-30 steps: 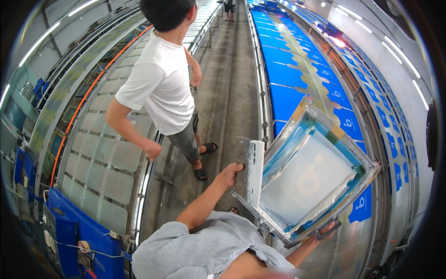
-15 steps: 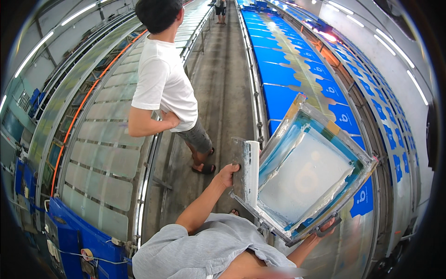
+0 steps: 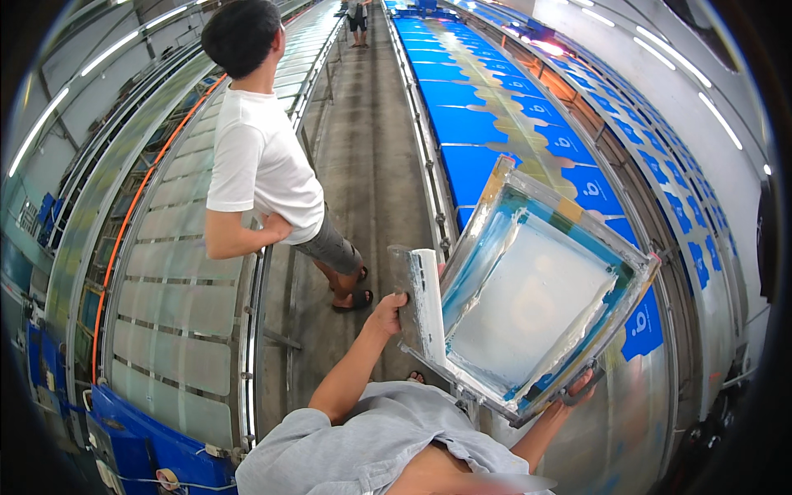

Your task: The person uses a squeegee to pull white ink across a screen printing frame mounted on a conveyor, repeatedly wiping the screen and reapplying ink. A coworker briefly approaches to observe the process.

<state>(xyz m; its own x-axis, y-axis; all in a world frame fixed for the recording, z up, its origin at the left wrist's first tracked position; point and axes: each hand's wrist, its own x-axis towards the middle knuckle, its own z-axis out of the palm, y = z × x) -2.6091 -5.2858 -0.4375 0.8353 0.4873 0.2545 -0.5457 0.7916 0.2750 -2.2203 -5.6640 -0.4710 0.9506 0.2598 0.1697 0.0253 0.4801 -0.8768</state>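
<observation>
My left hand point(image 3: 389, 313) is closed around the grip of a wide squeegee point(image 3: 427, 301). White ink coats the squeegee's blade, which stands upright beside the left edge of a screen printing frame point(image 3: 536, 289). My right hand point(image 3: 580, 388) is wrapped around a dark handle at the frame's near right corner. The frame is tilted and held above the right-hand table. Blue borders surround its mesh, white ink is smeared thickly along the sides, and a pale round design shows faintly in the middle.
Blue fabric pieces point(image 3: 470, 125), some with white prints, line the long table at right. A person in a white shirt point(image 3: 264, 157) stands in the aisle at left, beside another long table point(image 3: 169, 330). Another person point(image 3: 358, 21) is far down the aisle. A blue machine point(image 3: 157, 437) sits near left.
The whole view has swung slightly, so the surroundings sit lower left or further left. The frame and squeegee have shifted a little left in the picture, both still held.
</observation>
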